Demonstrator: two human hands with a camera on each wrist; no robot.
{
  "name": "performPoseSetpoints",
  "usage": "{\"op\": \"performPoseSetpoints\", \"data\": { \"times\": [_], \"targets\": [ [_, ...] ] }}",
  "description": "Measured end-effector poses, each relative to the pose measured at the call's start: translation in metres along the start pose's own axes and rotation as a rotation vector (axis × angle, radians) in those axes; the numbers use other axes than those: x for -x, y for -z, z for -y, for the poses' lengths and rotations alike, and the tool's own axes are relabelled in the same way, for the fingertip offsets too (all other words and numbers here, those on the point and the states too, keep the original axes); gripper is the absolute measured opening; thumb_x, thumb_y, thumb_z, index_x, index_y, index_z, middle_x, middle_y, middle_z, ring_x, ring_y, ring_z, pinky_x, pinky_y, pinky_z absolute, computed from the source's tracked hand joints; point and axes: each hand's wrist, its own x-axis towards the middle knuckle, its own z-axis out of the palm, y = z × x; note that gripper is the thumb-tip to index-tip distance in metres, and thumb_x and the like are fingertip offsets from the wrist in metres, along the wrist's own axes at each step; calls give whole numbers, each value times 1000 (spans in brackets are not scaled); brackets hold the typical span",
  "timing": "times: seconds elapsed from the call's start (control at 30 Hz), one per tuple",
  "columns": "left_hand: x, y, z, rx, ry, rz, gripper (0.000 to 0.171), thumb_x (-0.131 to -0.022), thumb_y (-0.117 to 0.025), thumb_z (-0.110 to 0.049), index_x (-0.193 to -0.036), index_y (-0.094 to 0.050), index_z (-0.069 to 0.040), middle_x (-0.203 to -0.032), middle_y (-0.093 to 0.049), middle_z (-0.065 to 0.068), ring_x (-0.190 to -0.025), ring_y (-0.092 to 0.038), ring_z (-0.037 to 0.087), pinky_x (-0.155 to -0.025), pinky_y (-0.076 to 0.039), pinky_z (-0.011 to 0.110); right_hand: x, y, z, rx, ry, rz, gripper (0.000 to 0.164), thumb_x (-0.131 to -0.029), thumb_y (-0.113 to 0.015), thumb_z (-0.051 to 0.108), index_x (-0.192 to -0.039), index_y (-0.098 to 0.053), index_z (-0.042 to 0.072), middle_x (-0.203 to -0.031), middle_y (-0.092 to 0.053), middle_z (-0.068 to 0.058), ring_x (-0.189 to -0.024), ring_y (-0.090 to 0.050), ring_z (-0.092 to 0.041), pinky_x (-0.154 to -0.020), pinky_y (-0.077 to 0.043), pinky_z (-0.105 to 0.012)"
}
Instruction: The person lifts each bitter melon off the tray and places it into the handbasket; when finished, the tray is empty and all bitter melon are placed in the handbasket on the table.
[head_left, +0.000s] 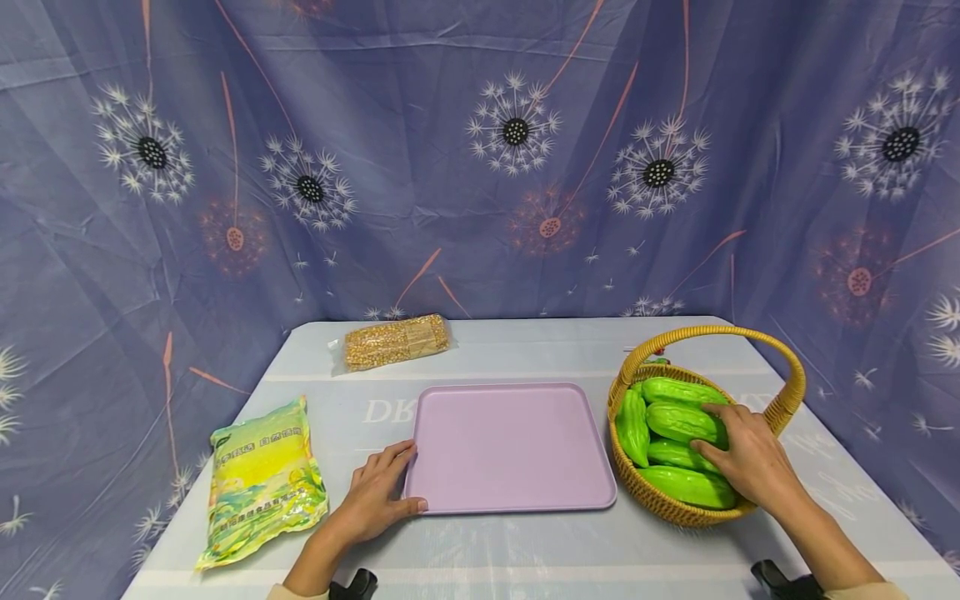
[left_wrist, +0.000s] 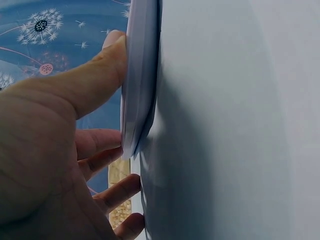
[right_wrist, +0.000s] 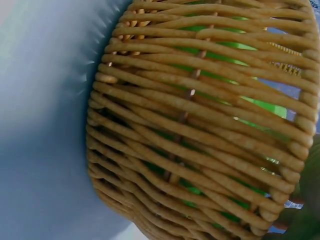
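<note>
A yellow wicker basket (head_left: 651, 502) with an arched handle holds several bright green bitter melons (head_left: 686, 487). My right hand (head_left: 753, 454) reaches over its right side, thumb and fingertips on either side of one bitter melon (head_left: 678, 422) near the middle of the pile. In the right wrist view the woven wall (right_wrist: 200, 110) of the basket hides most of that hand. A flat light-purple tray (head_left: 513, 450) lies left of the basket. At its left edge my left hand (head_left: 375, 492) rests with fingers spread, the thumb (left_wrist: 107, 65) touching the rim; nothing is gripped.
Left of the tray lies a yellow-green printed bag (head_left: 262, 479). At the back is a clear packet of golden kernels (head_left: 397, 342). A small red-and-green item (head_left: 660, 357) shows behind the basket. Dandelion-patterned curtain (head_left: 420, 167) encloses the white table (head_left: 525, 558).
</note>
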Motion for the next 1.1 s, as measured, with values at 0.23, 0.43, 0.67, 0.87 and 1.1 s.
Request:
{"op": "performPoseSetpoints", "data": {
  "times": [0.23, 0.43, 0.67, 0.87, 1.1],
  "targets": [
    [1, 3, 0, -16, -4, 3, 79, -72, -78, -40, -136, -48, -3, -145, -41, 6, -127, -40, 30, -94, -30, 51, 1, 3, 6, -25, 41, -43, 60, -68, -81, 11, -118, -54, -6, -110, -57, -31, -99, -49, -45, -84, -34, -55],
    [0, 5, 0, -34, -13, 0, 79, -72, -78, -39, -136, -48, -3, -144, -43, 7, -126, -41, 30, -94, -30, 50, -1, 8, 22, -55, 45, -72, 60, -68, -81, 12, -120, -54, -3, -113, -57, -27, -101, -47, -44, -84, -36, -55],
    [-1, 12, -4, -27, -15, -16, 78, -73, -78, -37, -137, -48, -4, -144, -43, 8, -128, -39, 30, -96, -29, 48, -3, 9, 44, -115, 80, -102, 60, -67, -81, 10, -119, -55, -1, -113, -57, -24, -103, -46, -42, -87, -34, -53],
    [-2, 21, -9, -25, -29, -65, 70, -80, -73, -34, -137, -47, -4, -145, -42, 9, -131, -37, 31, -96, -29, 51, -6, 5, 64, -141, 124, -137, 61, -66, -82, 11, -120, -56, 1, -115, -58, -20, -108, -47, -39, -89, -34, -52],
    [0, 28, -19, -35, -85, -146, 66, -83, -69, -34, -138, -46, -6, -144, -42, 12, -130, -38, 34, -97, -30, 55, -8, -2, 85, -147, 160, -150, 59, -67, -82, 13, -119, -58, 1, -116, -59, -16, -106, -48, -34, -84, -37, -47]
  ]
}}
